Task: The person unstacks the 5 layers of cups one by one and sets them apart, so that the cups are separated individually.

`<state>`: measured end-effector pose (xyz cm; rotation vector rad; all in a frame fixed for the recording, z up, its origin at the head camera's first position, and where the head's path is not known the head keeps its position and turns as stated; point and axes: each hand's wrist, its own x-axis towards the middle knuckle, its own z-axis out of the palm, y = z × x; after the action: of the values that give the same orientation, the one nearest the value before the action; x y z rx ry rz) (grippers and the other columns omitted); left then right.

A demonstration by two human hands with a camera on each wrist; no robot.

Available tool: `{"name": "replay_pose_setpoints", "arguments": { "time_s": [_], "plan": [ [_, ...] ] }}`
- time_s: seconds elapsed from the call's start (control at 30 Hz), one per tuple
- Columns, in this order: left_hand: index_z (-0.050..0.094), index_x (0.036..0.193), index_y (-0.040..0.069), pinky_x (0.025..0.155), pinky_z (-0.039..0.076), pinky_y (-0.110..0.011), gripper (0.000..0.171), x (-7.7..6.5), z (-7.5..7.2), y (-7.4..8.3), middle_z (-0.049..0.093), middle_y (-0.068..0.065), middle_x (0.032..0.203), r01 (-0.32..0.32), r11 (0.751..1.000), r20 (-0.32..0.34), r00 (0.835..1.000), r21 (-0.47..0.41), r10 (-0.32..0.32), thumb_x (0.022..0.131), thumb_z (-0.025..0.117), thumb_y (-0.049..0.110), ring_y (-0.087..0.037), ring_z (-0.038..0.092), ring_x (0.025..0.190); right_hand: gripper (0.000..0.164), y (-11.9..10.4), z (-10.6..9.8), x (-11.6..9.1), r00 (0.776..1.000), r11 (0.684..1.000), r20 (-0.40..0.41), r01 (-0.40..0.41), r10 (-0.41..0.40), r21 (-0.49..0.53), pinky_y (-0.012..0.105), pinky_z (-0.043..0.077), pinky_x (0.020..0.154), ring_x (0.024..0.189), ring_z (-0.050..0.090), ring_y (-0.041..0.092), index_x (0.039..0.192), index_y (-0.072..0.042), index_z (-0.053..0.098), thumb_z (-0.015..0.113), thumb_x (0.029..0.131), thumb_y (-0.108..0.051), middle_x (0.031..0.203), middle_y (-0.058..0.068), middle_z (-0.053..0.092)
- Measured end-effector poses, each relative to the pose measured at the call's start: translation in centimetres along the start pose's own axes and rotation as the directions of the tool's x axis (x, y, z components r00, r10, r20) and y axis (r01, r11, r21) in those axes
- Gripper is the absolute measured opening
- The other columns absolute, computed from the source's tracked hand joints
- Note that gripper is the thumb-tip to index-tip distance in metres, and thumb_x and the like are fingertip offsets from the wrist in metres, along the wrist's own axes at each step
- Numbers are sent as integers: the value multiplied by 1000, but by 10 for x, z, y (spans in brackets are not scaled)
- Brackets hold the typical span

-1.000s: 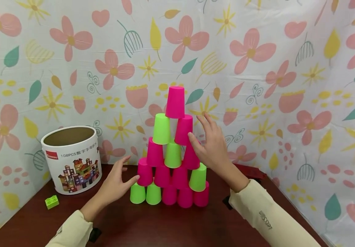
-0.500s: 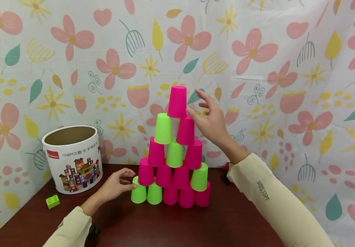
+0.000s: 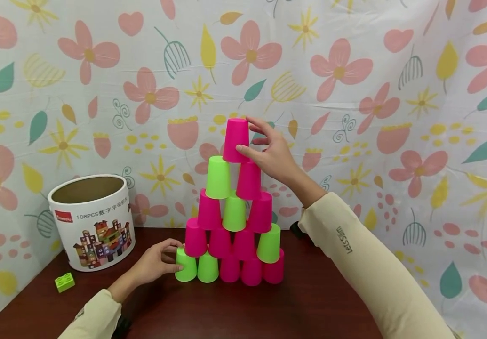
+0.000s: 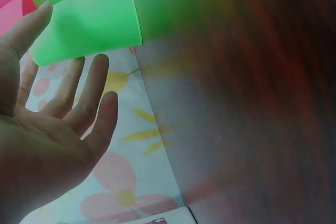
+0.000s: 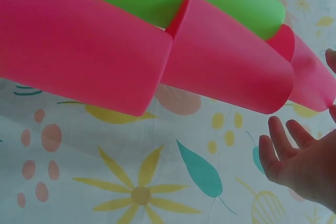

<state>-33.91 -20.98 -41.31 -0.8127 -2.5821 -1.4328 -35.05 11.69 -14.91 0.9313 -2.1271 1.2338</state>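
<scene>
A pyramid of upside-down pink and green plastic cups rises from the dark table. At its peak, my right hand pinches the top pink cup, thumb in front and index finger at its upper right side. That hand's other fingers stay extended in the right wrist view, beside the lower pink cup. Low on the left, my left hand touches the end green cup of the bottom row. Its thumb lies at the near side; in the left wrist view the fingers spread loosely behind.
A large white bucket with printed building blocks stands at the left. Near it lies a small green toy brick. Flower-patterned cloth hangs behind and beside the table.
My right hand has risen from beside the second row to the top pink cup and taken hold of it. My left hand has lowered and reached the bottom left green cup.
</scene>
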Motion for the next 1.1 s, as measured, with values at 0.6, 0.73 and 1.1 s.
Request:
{"name": "replay_pose_setpoints", "arguments": {
  "time_s": [0.6,0.73,1.1],
  "plan": [
    [53,121,14,73,57,-31,48,-2,0,-6,66,-15,117,-14,995,8,1000,103,13,83,82,20,-22,69,88,71,0,12,8,998,995,36,-60,57,76,44,57,78,96,67,29,152,-24,38,74,90,-21,128,11,59],
    [53,120,14,75,57,-35,46,-1,1,-5,65,-16,118,-35,992,13,999,119,34,83,82,18,-26,69,90,71,-3,2,3,999,996,-26,-17,20,91,40,58,77,96,68,30,151,-21,38,74,90,-17,126,14,60],
    [53,118,15,78,57,-39,43,5,-2,-7,67,-13,117,-76,988,32,997,133,72,85,80,16,-26,69,96,66,-2,-29,-25,981,993,-183,76,-59,87,25,56,74,88,68,21,148,-22,45,74,89,-11,119,15,62]
  ]
}}
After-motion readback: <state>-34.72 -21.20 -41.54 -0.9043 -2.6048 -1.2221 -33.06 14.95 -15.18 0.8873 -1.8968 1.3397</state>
